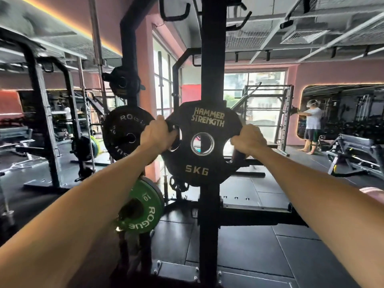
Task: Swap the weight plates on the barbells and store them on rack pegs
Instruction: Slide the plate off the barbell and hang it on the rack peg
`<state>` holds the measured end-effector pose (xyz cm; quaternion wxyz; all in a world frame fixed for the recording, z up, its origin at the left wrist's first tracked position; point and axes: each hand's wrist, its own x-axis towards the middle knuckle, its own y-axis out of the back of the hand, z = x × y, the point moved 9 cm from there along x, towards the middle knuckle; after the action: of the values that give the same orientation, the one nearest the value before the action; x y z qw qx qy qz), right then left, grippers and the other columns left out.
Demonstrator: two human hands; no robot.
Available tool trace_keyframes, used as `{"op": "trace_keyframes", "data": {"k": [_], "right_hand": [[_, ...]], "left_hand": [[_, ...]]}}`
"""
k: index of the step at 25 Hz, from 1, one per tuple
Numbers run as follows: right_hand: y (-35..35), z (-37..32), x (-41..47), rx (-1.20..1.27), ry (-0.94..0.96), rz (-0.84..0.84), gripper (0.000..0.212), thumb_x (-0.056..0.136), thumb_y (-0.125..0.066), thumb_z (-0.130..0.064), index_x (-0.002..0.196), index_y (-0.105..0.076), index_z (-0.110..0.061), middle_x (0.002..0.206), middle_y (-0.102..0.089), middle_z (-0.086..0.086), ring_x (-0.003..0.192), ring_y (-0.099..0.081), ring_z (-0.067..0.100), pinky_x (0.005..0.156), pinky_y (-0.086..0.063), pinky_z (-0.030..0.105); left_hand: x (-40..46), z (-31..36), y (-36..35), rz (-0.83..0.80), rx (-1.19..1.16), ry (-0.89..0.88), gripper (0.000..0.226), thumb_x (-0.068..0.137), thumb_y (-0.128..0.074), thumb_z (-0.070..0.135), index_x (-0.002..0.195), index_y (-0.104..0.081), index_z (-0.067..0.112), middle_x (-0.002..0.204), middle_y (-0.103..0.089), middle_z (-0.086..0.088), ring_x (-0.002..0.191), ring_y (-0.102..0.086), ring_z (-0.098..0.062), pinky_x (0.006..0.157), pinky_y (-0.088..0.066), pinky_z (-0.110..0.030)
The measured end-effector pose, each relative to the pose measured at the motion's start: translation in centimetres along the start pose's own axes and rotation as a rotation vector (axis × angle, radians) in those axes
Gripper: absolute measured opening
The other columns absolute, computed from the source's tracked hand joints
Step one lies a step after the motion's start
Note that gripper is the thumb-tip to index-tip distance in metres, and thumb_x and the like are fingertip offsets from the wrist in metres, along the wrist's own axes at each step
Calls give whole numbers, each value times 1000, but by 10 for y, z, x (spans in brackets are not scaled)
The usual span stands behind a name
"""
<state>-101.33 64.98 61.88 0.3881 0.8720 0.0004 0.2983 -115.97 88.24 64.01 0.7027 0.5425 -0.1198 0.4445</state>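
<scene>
- Black 5 kg plate marked HAMMER STRENGTH and 5KG, standing upright and facing the camera at centre, being gripped by both side handles, its steel-ringed centre hole lying in front of the black rack upright.
- Black Rogue plate hanging upright just left of it, its right edge being overlapped.
- Green Rogue 10 plate sitting lower and nearer on the left, tilting slightly.
- Small black plates hanging higher up on the left post.
</scene>
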Motion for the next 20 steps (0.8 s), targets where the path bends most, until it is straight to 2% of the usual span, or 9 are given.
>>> {"op": "trace_keyframes", "data": {"k": [2,3,5,6,9,13,16,20], "right_hand": [[-19,-33,-1,26,45,-9,13,76,-62,-14,86,-59,-7,84,-61,8,76,-60,29,69,-53,34],[-30,-52,-3,16,60,-19,11,77,-63,-15,80,-58,-6,77,-59,6,75,-61,29,69,-54,35],[-58,-91,-5,-39,64,-39,18,78,-64,-18,69,-54,-7,66,-51,3,69,-56,27,62,-48,31],[-75,-112,-6,-49,69,-48,18,78,-63,-18,67,-54,-8,67,-53,4,67,-54,26,61,-46,30],[-128,-169,-4,32,79,-57,10,75,-61,-19,73,-59,-10,77,-61,7,64,-59,29,63,-55,36],[-207,-254,1,72,77,-60,12,77,-64,-19,83,-59,-10,72,-57,3,65,-58,25,61,-47,30],[-254,-304,12,51,59,-45,16,74,-63,-21,81,-60,-7,73,-60,7,63,-60,27,60,-54,33],[-300,-354,31,25,76,-75,14,76,-64,-20,71,-56,-9,66,-56,4,65,-61,27,62,-52,31]], "left_hand": [[4,-31,19,16,13,21,44,92,-56,37,118,-48,3,110,-63,-19,103,-61,-41,80,-47,-43],[7,-50,27,26,14,25,44,91,-56,37,118,-49,3,111,-63,-19,104,-60,-41,81,-48,-44],[17,-95,41,36,19,33,44,90,-58,38,117,-49,4,112,-63,-19,105,-60,-42,84,-48,-45],[24,-121,45,29,17,37,45,90,-58,39,118,-49,4,113,-63,-20,105,-60,-42,85,-49,-45],[49,-196,57,5,5,37,49,88,-58,42,118,-49,5,113,-63,-19,104,-61,-42,88,-52,-47],[94,-302,76,-8,29,4,46,89,-59,39,114,-51,1,108,-64,-21,101,-62,-40,81,-50,-41],[128,-362,84,-15,11,-27,40,90,-58,33,111,-52,0,106,-63,-22,99,-62,-39,73,-44,-36],[166,-422,81,-13,0,-27,41,90,-56,38,111,-51,3,103,-61,-19,96,-61,-39,79,-50,-43]]}}
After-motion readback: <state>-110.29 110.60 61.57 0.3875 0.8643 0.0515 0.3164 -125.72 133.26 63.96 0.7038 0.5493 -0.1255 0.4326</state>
